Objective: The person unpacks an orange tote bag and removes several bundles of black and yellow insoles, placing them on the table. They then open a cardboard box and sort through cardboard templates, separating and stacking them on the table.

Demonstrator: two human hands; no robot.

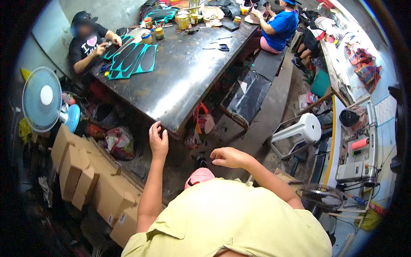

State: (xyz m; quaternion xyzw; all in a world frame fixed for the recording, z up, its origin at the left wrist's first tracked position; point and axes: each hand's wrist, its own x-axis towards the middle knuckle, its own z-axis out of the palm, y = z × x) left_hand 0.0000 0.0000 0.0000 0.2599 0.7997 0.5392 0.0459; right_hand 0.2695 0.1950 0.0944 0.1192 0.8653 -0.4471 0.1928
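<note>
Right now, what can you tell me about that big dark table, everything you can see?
The big dark table is long, with a worn, shiny black top that looks scuffed and stained. It runs away from the wearer toward the far end. Teal-edged black cut pieces lie fanned near a seated person's hands, scissors rest mid-top, and jars crowd the far end. The left hand hovers, open, near its closest corner.

Left hand (158, 141) raised, fingers loosely curled, empty, right hand (229, 157) held out palm down, fingers relaxed, forearms bare

Bright overhead light, tabletop glare (180, 81), fisheye-warped dark edges.
</note>
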